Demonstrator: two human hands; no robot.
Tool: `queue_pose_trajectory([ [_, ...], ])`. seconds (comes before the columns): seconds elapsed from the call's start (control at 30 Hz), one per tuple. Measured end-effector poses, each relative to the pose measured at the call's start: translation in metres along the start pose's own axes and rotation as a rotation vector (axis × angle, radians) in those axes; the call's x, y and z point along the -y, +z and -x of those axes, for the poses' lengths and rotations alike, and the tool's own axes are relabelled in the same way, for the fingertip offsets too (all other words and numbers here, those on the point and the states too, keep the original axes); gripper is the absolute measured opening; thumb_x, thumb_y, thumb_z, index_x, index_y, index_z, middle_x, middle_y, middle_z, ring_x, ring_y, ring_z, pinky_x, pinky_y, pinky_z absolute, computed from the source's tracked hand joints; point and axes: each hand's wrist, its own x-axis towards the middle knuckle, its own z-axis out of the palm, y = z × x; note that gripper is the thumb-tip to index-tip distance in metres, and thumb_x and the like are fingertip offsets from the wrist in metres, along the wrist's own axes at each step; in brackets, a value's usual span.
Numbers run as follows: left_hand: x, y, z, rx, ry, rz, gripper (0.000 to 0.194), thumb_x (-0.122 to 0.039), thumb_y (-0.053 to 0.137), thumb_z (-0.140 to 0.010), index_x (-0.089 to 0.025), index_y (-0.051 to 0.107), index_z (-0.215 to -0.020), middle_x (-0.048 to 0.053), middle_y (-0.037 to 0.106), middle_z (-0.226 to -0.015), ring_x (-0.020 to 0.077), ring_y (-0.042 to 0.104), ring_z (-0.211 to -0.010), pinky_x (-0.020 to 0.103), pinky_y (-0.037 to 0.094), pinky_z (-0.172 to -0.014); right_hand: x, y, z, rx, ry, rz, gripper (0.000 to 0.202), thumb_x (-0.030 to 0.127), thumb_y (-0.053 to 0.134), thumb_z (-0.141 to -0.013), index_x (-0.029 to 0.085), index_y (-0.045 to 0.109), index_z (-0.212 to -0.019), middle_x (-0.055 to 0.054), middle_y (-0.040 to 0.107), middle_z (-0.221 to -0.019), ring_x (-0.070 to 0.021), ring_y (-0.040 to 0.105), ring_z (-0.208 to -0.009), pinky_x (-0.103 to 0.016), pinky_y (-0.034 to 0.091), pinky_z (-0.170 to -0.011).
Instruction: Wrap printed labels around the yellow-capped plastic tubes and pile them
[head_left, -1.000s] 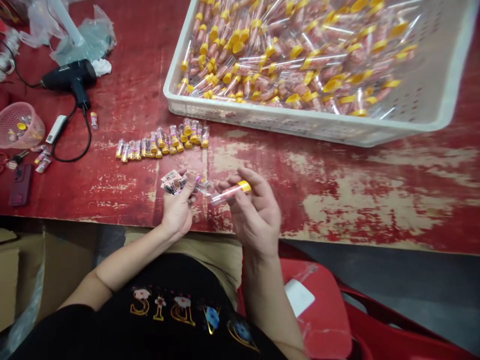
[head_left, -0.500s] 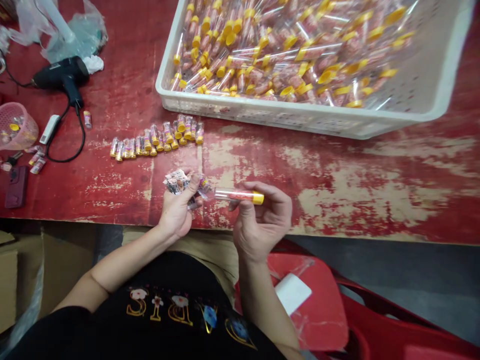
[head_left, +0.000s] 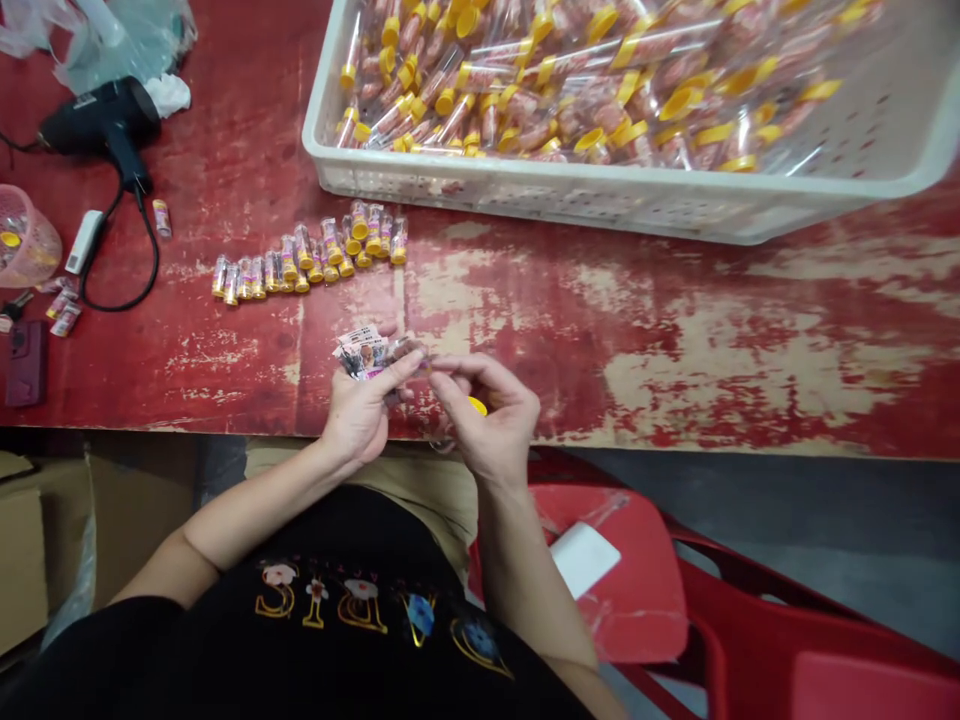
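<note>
My left hand (head_left: 364, 405) is closed around a small fanned bunch of printed plastic sleeves (head_left: 365, 345), its thumb pressed on top. My right hand (head_left: 487, 415) has come up against it, thumb and forefinger pinched at the edge of a clear sleeve by my left thumb tip. A yellow-capped clear tube (head_left: 478, 405) is tucked in the right hand's curled fingers; only its cap shows plainly, and the fingers hide most of its body. Beyond my hands, several short yellow-capped tubes in printed wrap (head_left: 330, 240) stand in a loose row on the red table.
A white perforated crate (head_left: 525, 190) heaped with yellow-capped tubes fills the table's far side. To the left lie a black heat gun (head_left: 112, 125) with its cord, a pink basket (head_left: 34, 240), a white box-shaped item (head_left: 83, 241) and a purple phone (head_left: 26, 362). A red chair (head_left: 637, 600) stands below right.
My right hand has moved left to my left hand, and its fingers now pinch at the sleeves. The tube, earlier held out lengthwise at the fingertips, has turned back into the right hand.
</note>
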Motion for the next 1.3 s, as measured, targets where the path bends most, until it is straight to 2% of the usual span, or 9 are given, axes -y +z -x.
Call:
queue_pose_trajectory([
  [0.13, 0.004, -0.003, -0.003, -0.039, -0.037, 0.029, 0.029, -0.023, 0.087, -0.061, -0.014, 0.072, -0.084, 0.002, 0.073, -0.078, 0.0074, 0.061, -0.062, 0.017, 0.034, -0.047, -0.002, 0.004, -0.005, 0.033, 0.031, 0.033, 0.018, 0.034, 0.074, -0.080, 0.019, 0.069, -0.088, 0.005, 0.048, -0.063, -0.0080, 0.042, -0.058, -0.023, 0.037, -0.056],
  [0.3, -0.003, -0.005, -0.008, -0.073, 0.001, 0.086, 0.035, -0.010, 0.085, -0.060, -0.017, 0.073, -0.093, -0.001, 0.071, -0.082, 0.0046, 0.058, -0.063, 0.015, 0.032, -0.048, -0.005, 0.004, -0.006, 0.098, 0.085, 0.048, 0.023, 0.040, 0.071, -0.082, 0.017, 0.068, -0.082, 0.005, 0.048, -0.063, -0.0081, 0.042, -0.058, -0.024, 0.037, -0.056],
  [0.43, -0.004, -0.005, -0.009, -0.078, -0.008, 0.129, 0.038, -0.007, 0.084, -0.061, -0.018, 0.073, -0.096, -0.002, 0.070, -0.082, 0.0032, 0.056, -0.061, 0.014, 0.030, -0.047, -0.008, 0.008, -0.005, 0.185, 0.083, 0.024, 0.029, 0.036, 0.076, -0.077, 0.018, 0.071, -0.098, 0.006, 0.046, -0.063, -0.0085, 0.044, -0.058, -0.024, 0.038, -0.056],
  [0.53, -0.003, -0.008, -0.011, -0.068, -0.075, 0.146, 0.033, -0.009, 0.084, -0.063, -0.016, 0.073, -0.093, -0.001, 0.069, -0.078, 0.0030, 0.054, -0.058, 0.014, 0.029, -0.045, -0.012, 0.007, -0.006, 0.146, 0.000, 0.108, 0.020, 0.037, 0.074, -0.080, 0.018, 0.072, -0.083, 0.004, 0.051, -0.066, -0.0095, 0.047, -0.064, -0.025, 0.040, -0.062],
  [0.63, -0.005, -0.012, -0.017, -0.130, -0.052, 0.190, 0.025, -0.009, 0.085, -0.064, -0.014, 0.072, -0.085, -0.001, 0.069, -0.076, 0.0020, 0.053, -0.057, 0.013, 0.025, -0.042, -0.013, 0.002, -0.008, 0.110, 0.076, 0.003, 0.035, 0.051, 0.070, -0.082, 0.018, 0.066, -0.072, 0.003, 0.052, -0.064, -0.0079, 0.044, -0.056, -0.024, 0.037, -0.054],
  [0.77, -0.007, -0.014, -0.022, -0.217, -0.095, 0.238, 0.020, -0.007, 0.085, -0.065, -0.012, 0.071, -0.080, 0.001, 0.071, -0.077, 0.0028, 0.055, -0.058, 0.013, 0.028, -0.042, -0.010, 0.006, -0.007, -0.106, 0.119, -0.257, 0.054, 0.070, 0.061, -0.081, 0.020, 0.050, -0.064, 0.005, 0.044, -0.060, -0.0066, 0.038, -0.047, -0.023, 0.029, -0.044],
  [0.93, 0.000, -0.011, -0.015, -0.221, -0.163, 0.212, 0.020, -0.008, 0.086, -0.064, -0.012, 0.073, -0.079, 0.001, 0.071, -0.076, 0.0058, 0.058, -0.061, 0.016, 0.037, -0.048, -0.009, 0.021, -0.005, -0.299, 0.006, -0.233, 0.056, 0.071, 0.061, -0.079, 0.021, 0.044, -0.062, 0.004, 0.041, -0.062, -0.0079, 0.041, -0.052, -0.025, 0.032, -0.050],
  [1.13, 0.002, -0.008, -0.009, -0.227, -0.155, 0.201, 0.020, -0.012, 0.086, -0.065, -0.013, 0.073, -0.080, 0.001, 0.070, -0.077, 0.0095, 0.062, -0.069, 0.022, 0.048, -0.068, -0.006, 0.020, -0.001, -0.308, -0.119, -0.144, 0.052, 0.063, 0.061, -0.085, 0.021, 0.042, -0.061, 0.004, 0.040, -0.062, -0.0093, 0.041, -0.055, -0.027, 0.035, -0.055],
  [1.3, 0.002, -0.009, -0.008, -0.199, -0.150, 0.206, 0.020, -0.013, 0.087, -0.064, -0.013, 0.072, -0.077, 0.000, 0.069, -0.076, 0.0064, 0.058, -0.064, 0.018, 0.041, -0.056, -0.005, 0.020, 0.002, -0.301, -0.171, -0.096, 0.050, 0.060, 0.061, -0.087, 0.021, 0.043, -0.062, 0.003, 0.039, -0.062, -0.0101, 0.042, -0.058, -0.028, 0.034, -0.057],
])
